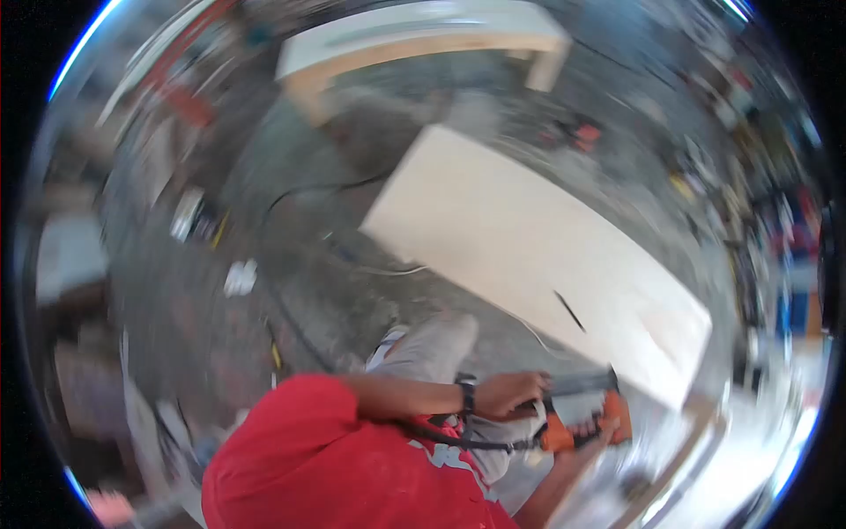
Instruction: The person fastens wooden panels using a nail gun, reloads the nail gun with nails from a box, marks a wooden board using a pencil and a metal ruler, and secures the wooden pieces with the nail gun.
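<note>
A black and orange nail gun with a grey magazine is held in front of my red shirt, near the close end of a pale wooden panel. My left hand, with a dark watch at the wrist, is closed at the rear end of the magazine. Around the gun's handle, from the lower side, my right hand is wrapped; its fingers are partly hidden and blurred. A dark air hose joins the handle's end. On the panel lies a thin dark stick-like item.
A low table with a white top and wooden legs stands at the far side. Dark hose trails over the grey floor. White scraps and a red item lie on the floor. Cluttered shelving lines the right.
</note>
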`<state>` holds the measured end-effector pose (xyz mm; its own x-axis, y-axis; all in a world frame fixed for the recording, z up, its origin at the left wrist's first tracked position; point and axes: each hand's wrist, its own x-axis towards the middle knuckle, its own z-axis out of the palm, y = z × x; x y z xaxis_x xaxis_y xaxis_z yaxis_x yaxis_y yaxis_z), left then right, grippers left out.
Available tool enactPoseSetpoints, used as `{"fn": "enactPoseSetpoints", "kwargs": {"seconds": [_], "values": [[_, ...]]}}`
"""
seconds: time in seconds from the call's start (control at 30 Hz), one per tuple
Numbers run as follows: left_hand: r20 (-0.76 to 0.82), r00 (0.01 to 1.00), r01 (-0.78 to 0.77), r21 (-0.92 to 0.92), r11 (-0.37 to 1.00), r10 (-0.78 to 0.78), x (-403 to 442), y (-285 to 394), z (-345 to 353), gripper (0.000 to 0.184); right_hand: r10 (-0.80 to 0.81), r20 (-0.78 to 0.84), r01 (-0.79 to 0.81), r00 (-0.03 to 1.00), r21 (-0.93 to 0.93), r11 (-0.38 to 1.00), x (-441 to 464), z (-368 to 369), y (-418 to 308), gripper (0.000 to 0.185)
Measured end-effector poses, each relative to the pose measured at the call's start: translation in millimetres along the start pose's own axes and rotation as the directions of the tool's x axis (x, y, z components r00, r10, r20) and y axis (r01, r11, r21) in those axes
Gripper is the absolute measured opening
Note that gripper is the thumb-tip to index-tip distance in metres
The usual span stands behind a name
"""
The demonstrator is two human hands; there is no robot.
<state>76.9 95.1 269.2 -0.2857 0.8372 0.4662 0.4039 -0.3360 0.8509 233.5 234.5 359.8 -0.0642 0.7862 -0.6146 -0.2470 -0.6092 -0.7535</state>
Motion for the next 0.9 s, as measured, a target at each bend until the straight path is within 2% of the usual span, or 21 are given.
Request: {"fn": "enactPoseSetpoints", "kwargs": {"seconds": [0.03, 0.07, 0.1, 0.13, 0.17, 0.2, 0.23, 0.27, 0.33, 0.4, 0.47, 0.53, 0.57, 0.63, 0.67, 0.73, 0.77, 0.83, 0.87, 0.9], "values": [[0.002, 0.997, 0.076, 0.008, 0.997, -0.076, 16.3, 17.2, -10.0, 0.036, 0.042, 0.092, -0.051, 0.995, 0.105, 0.993, -19.3, 18.2, -25.8, 0.041], [-0.015, 0.989, 0.143, -0.016, 0.990, -0.144, 35.3, 39.2, -21.0, 0.038, 0.044, -0.005, -0.042, 0.999, 0.147, 0.988, -39.5, 36.4, -46.7, 0.040], [-0.031, 0.975, 0.217, -0.023, 0.976, -0.218, 54.4, 63.1, -32.9, 0.040, 0.057, 0.012, -0.058, 0.998, 0.214, 0.975, -49.0, 37.0, -61.9, 0.040], [0.075, 0.980, 0.187, -0.066, 0.980, -0.182, 71.8, 86.5, -41.4, 0.040, 0.072, 0.012, -0.072, 0.997, 0.302, 0.951, -66.3, 40.7, -81.9, 0.039], [0.075, 0.978, 0.194, -0.011, 0.981, -0.192, 88.8, 109.2, -47.4, 0.039, 0.041, -0.057, -0.018, 0.998, 0.356, 0.934, -84.9, 40.0, -100.1, 0.039], [0.067, 0.978, 0.197, 0.029, 0.980, -0.198, 124.4, 80.8, -38.5, 0.039, 0.016, -0.129, 0.031, 0.991, 0.351, 0.936, -52.4, 48.1, -111.2, 0.038], [0.124, 0.978, 0.168, 0.013, 0.986, -0.169, 123.0, 109.1, -42.5, 0.039, 0.011, -0.166, 0.049, 0.986, 0.351, 0.935, -79.6, 33.3, -121.0, 0.038], [0.202, 0.959, 0.197, 0.032, 0.980, -0.199, 133.8, 133.2, -51.6, 0.036, -0.006, -0.170, 0.071, 0.985, 0.382, 0.922, -99.9, 26.3, -137.9, 0.038], [0.313, 0.914, 0.254, 0.056, 0.966, -0.259, 127.6, 190.1, -44.1, 0.031, -0.019, -0.214, 0.121, 0.977, 0.470, 0.874, -136.9, -32.1, -156.0, 0.038], [0.393, 0.885, 0.246, 0.061, 0.967, -0.250, 123.8, 213.6, -58.7, 0.028, 0.016, -0.348, 0.173, 0.937, 0.506, 0.845, -166.8, -58.7, -177.1, 0.037], [0.448, 0.861, 0.240, 0.062, 0.969, -0.242, 142.4, 232.1, -70.1, 0.027, -0.025, -0.341, 0.219, 0.940, 0.543, 0.811, -181.8, -82.8, -197.9, 0.036], [0.437, 0.895, 0.088, 0.028, 0.996, -0.092, 151.3, 247.5, -66.4, 0.028, -0.110, -0.341, 0.289, 0.934, 0.538, 0.792, -192.8, -109.3, -207.0, 0.033], [0.435, 0.896, 0.080, 0.033, 0.996, -0.086, 154.5, 256.7, -63.2, 0.028, -0.113, -0.335, 0.290, 0.935, 0.543, 0.788, -194.5, -119.2, -208.2, 0.033], [0.181, 0.926, 0.342, -0.038, 0.939, -0.330, 162.7, 273.5, -61.3, 0.034, -0.151, -0.409, 0.379, 0.900, 0.564, 0.734, -190.9, -124.6, -216.7, 0.032], [0.149, 0.924, 0.360, -0.037, 0.932, -0.351, 165.8, 269.9, -68.8, 0.034, -0.137, -0.428, 0.383, 0.893, 0.565, 0.730, -190.1, -116.7, -222.3, 0.032], [0.126, 0.909, 0.384, 0.117, 0.916, -0.398, 165.4, 263.5, -94.0, 0.033, -0.154, -0.372, 0.352, 0.915, 0.553, 0.755, -187.6, -109.0, -225.6, 0.032], [0.043, 0.903, 0.419, 0.128, 0.899, -0.427, 159.4, 265.3, -105.7, 0.033, -0.180, -0.336, 0.349, 0.924, 0.557, 0.753, -184.1, -105.8, -224.1, 0.032], [0.014, 0.928, 0.347, 0.333, 0.877, -0.372, 140.4, 270.4, -136.5, 0.031, -0.202, -0.247, 0.300, 0.948, 0.476, 0.826, -184.3, -89.0, -221.7, 0.033], [-0.072, 0.913, 0.402, 0.332, 0.853, -0.402, 125.4, 269.0, -154.5, 0.031, -0.205, -0.242, 0.298, 0.948, 0.462, 0.835, -189.3, -72.0, -219.2, 0.034], [-0.100, 0.927, 0.372, 0.372, 0.851, -0.362, 72.4, 243.1, -185.6, 0.030, -0.230, -0.232, 0.316, 0.945, 0.473, 0.823, -198.0, -57.1, -167.1, 0.034]]}}
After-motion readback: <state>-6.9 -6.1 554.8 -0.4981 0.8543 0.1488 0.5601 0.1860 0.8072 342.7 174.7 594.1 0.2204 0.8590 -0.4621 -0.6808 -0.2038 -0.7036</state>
